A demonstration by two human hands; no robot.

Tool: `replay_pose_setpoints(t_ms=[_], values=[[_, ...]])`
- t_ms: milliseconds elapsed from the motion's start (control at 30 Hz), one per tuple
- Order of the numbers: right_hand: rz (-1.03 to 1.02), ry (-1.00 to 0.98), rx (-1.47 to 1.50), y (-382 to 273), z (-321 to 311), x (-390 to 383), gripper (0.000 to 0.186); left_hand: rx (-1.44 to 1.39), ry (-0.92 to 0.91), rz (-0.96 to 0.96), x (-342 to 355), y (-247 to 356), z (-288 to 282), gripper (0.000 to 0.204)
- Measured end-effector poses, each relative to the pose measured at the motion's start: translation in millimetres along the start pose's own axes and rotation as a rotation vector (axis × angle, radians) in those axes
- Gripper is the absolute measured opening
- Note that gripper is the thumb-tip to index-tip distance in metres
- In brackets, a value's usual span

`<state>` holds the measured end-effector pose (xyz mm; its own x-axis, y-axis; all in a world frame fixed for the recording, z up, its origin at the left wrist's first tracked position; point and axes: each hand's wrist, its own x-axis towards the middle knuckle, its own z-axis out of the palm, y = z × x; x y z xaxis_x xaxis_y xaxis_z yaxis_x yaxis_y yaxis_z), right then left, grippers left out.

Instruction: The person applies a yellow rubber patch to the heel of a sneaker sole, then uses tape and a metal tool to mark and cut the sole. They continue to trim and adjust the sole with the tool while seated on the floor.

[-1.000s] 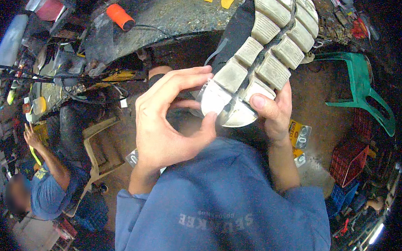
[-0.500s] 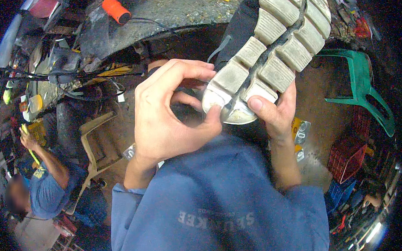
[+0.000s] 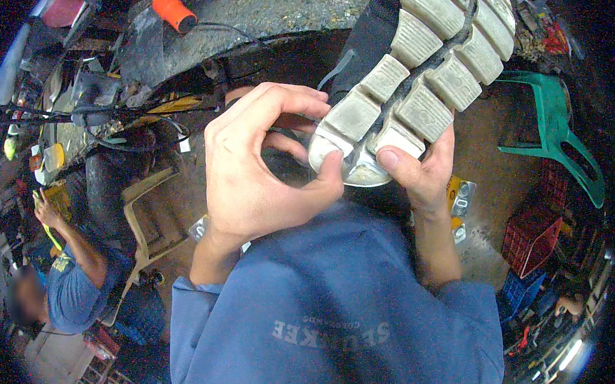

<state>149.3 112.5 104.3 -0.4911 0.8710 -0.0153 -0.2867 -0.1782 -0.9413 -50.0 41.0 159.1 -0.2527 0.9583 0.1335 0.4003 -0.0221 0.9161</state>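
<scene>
Shoe (image 3: 426, 113) was held sole-up in front of the blue shirt (image 3: 345, 283), its toe (image 3: 367, 175) pinched between thumb and fingers of the left hand (image 3: 243, 168) and its right edge clamped by the right hand (image 3: 428, 170). It was judged light, with a springy, rubbery sole (image 3: 352, 116) and a softer dark upper (image 3: 372, 40), best gripped by the firm side edges, where less slipping was expected than at the smooth toe. Beyond it, an orange cylinder (image 3: 172, 12) was borne by the table (image 3: 288, 13).

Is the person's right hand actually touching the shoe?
Touching. The head view shows it: the right hand grips the shoe near its lower end, with the thumb laid over the pale sole.
</scene>
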Motion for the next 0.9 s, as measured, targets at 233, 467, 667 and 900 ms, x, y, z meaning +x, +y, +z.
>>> replay_pose_setpoints(t_ms=[233,467,667,900], values=[[-0.037,-0.01,-0.027,3.4,-1.0,-0.1,0.107,-0.009,0.015,0.006,0.2,-1.8,1.6,0.038],[-0.054,-0.001,-0.01,4.5,0.6,-0.2,0.105,-0.02,-0.02,-0.055,-3.2,-2.6,0.7,0.037],[-0.043,0.031,0.002,4.1,3.9,-2.3,0.104,-0.145,0.012,-0.086,-7.6,-10.0,9.1,0.038],[-0.013,0.048,0.047,8.8,1.9,0.5,0.099,-0.267,0.155,-0.014,-11.1,-18.9,24.7,0.037]])
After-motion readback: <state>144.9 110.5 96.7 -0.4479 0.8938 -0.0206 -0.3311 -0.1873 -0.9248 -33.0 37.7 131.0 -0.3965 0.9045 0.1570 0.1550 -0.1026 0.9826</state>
